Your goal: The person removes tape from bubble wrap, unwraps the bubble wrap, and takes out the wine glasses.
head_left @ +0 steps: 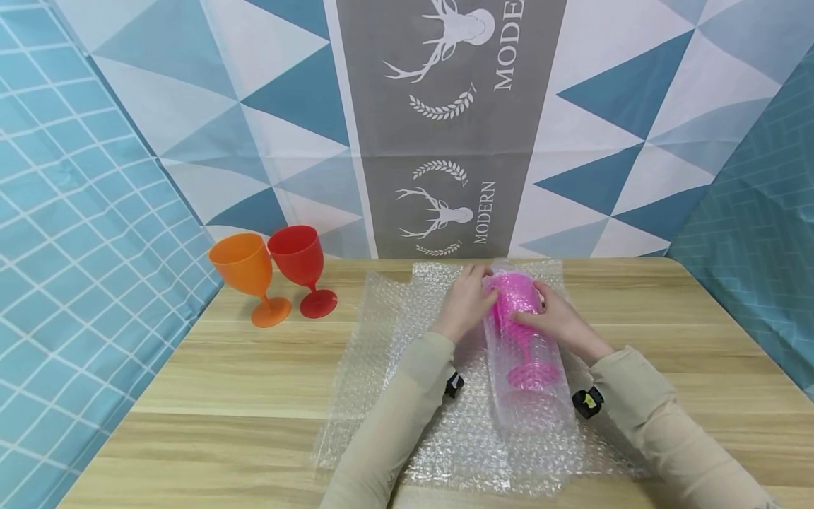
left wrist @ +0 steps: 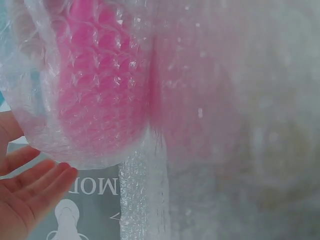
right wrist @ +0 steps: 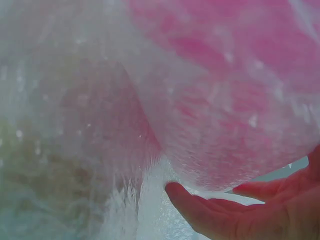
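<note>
A pink goblet (head_left: 533, 373) lies rolled inside bubble wrap (head_left: 502, 396), its bowl toward the wall and its foot toward the person. My left hand (head_left: 467, 300) holds the bowl end from the left, thumb on the wrap. In the left wrist view, the fingers (left wrist: 37, 192) reach along the wrap's far edge beside the pink bowl (left wrist: 102, 85). From the right, my right hand (head_left: 559, 322) grips the same end, its thumb lying over the bowl. The right wrist view has the right fingers (right wrist: 215, 212) close under the wrapped bowl (right wrist: 220, 130).
An orange goblet (head_left: 242, 263) and a red goblet (head_left: 299, 254) stand upright at the back left of the wooden table (head_left: 222, 417). More flat bubble wrap (head_left: 369, 367) spreads under the roll. Patterned cloth (head_left: 445, 141) hangs behind the table and at its sides.
</note>
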`<state>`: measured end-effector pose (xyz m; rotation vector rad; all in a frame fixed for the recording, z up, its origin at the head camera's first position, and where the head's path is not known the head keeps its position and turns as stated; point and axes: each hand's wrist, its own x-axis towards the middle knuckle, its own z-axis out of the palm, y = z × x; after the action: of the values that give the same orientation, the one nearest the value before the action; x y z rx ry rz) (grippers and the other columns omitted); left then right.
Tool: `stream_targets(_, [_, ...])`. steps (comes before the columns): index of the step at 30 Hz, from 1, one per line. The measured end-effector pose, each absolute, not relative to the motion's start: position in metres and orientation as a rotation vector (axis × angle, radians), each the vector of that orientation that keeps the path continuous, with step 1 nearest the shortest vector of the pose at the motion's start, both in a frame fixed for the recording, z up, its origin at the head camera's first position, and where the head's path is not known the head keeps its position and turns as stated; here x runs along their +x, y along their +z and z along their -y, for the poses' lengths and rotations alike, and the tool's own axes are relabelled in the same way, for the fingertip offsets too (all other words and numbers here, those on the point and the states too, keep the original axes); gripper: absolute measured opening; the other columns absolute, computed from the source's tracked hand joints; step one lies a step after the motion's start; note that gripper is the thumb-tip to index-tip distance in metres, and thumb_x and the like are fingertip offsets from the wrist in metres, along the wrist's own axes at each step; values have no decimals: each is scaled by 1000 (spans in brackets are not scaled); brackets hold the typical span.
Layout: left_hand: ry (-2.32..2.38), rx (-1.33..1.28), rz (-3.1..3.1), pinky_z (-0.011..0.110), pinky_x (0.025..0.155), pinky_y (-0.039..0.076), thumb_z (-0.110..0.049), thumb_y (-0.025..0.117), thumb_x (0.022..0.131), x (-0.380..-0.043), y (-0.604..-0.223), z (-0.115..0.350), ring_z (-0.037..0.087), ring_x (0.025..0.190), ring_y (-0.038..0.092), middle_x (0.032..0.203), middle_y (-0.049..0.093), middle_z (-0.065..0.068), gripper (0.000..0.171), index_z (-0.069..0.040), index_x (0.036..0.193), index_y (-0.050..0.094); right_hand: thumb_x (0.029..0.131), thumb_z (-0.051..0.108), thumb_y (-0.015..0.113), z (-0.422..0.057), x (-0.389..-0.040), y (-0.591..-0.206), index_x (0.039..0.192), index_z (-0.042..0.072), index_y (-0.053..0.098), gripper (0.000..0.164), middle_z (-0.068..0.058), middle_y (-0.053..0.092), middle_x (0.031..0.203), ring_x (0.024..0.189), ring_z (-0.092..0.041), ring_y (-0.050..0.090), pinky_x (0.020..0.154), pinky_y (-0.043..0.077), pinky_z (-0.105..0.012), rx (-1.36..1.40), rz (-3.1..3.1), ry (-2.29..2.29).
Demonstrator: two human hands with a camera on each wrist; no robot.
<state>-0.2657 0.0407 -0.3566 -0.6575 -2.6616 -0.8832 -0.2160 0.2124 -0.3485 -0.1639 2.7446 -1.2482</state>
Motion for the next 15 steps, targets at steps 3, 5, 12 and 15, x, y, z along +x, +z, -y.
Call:
stream_targets(3, [-854,-645,2650,20,68,48,-23,62,84,-267,-359,-39,10,76,54,119,52,3,36,-14,117,53,82,37,64,-211,-216,-350,144,-2,4,95,-33,11,144,129,-51,17,98,26,-63,-153,-2806,-1224])
stream_targets(5, [-831,-648,2639,25,75,50,-21,62,83,-267,-359,-38,13,87,57,120,50,2,34,-16,117,54,81,34,65,-211,-217,-351,144,0,7,93,-32,10,144,130,-50,15,98,24,-65,-174,-2850,-1228])
stream_targets(12, [-770,-671,2640,28,82,49,-15,61,82,-267,-362,-34,18,101,55,121,49,4,28,-15,110,59,81,19,65,-209,-216,-353,141,2,25,73,-26,11,146,131,-48,15,98,23,-66,-337,-2988,-1193])
stream_targets(15, [-789,-665,2640,27,80,49,-15,61,82,-266,-364,-33,17,96,56,121,49,5,28,-14,111,58,82,15,64,-207,-214,-353,138,4,34,65,-26,15,145,130,-48,16,97,23,-67,-409,-3033,-1160])
